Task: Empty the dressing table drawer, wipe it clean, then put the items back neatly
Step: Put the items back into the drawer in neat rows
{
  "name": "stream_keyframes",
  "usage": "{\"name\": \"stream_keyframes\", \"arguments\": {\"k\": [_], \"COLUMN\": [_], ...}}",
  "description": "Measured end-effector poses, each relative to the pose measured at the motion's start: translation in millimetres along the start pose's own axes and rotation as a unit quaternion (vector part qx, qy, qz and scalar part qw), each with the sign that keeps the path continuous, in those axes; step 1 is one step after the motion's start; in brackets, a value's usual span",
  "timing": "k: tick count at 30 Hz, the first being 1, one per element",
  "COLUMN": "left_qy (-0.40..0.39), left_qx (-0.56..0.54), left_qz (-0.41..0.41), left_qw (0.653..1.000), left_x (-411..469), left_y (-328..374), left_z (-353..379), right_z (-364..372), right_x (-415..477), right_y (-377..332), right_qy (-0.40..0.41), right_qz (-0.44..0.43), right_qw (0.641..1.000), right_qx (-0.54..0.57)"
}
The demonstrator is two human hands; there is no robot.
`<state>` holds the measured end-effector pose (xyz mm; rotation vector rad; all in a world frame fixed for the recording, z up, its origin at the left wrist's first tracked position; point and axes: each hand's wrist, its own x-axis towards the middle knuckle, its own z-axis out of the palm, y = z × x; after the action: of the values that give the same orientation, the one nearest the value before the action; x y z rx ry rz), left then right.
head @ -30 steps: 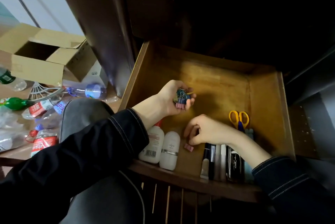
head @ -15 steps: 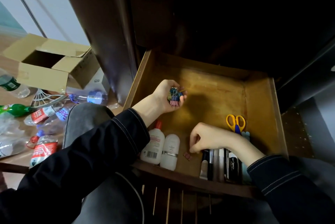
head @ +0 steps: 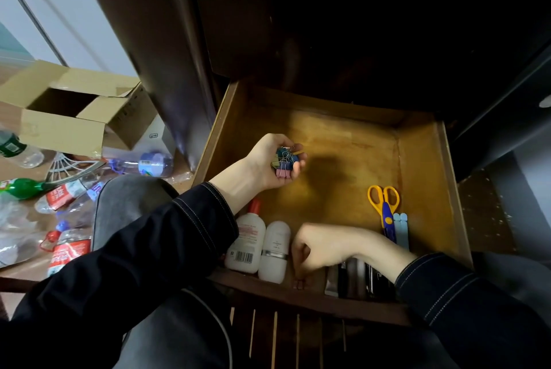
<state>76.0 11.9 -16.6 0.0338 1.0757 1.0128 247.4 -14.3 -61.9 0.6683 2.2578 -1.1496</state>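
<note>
The wooden drawer [head: 423, 165] stands pulled out below me. My left hand [head: 269, 159] hovers over its left half, palm up, cupping a bunch of coloured binder clips [head: 284, 159]. My right hand [head: 316, 246] is down at the front wall, fingertips on a small pink binder clip [head: 299, 284] that lies on the drawer floor. Two white bottles [head: 259, 246] lie side by side at the front left. Yellow-handled scissors [head: 383, 204] lie at the right, with pale blue sticks [head: 401, 228] beside them. Several dark tubes and pens [head: 351, 276] line the front, partly hidden by my right wrist.
On the floor to the left stand an open cardboard box [head: 71, 112] and several plastic bottles [head: 68, 192]. My knee [head: 128, 201] is beside the drawer's left wall. The dark dressing table [head: 328, 25] overhangs the back of the drawer.
My right hand has moved down toward the drawer's front wall with the pink clip. My left hand holds the clips in about the same place.
</note>
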Motion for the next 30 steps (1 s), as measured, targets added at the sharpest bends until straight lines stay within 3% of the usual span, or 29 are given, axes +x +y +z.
{"name": "stream_keyframes", "arguments": {"k": [18, 20, 22, 26, 28, 30], "left_qy": [0.013, 0.009, 0.005, -0.025, -0.053, -0.066], "left_qx": [0.001, 0.005, 0.018, 0.072, 0.104, 0.119], "left_qz": [-0.007, -0.012, -0.020, -0.053, -0.068, -0.077], "left_qw": [1.000, 1.000, 1.000, 0.996, 0.991, 0.988], "left_x": [0.2, -0.1, -0.9, -2.0, -2.7, -3.8], "left_y": [-2.6, -2.8, -4.0, -8.6, -10.3, -12.4], "left_z": [1.5, 2.2, 2.9, 4.3, 6.0, 7.7], "right_z": [-4.7, -20.2, -36.9, -56.7, -59.9, -60.1], "right_x": [-1.8, -7.5, -14.3, -28.5, -31.8, -32.7], "right_y": [9.2, 16.5, 26.2, 39.9, 37.1, 31.5], "right_qy": [-0.017, 0.043, 0.171, 0.450, 0.502, 0.506], "right_qz": [0.010, 0.025, 0.054, 0.083, 0.041, 0.012], "right_qw": [0.997, 0.991, 0.971, 0.877, 0.844, 0.839], "right_qx": [0.070, 0.127, 0.159, 0.146, 0.184, 0.199]}}
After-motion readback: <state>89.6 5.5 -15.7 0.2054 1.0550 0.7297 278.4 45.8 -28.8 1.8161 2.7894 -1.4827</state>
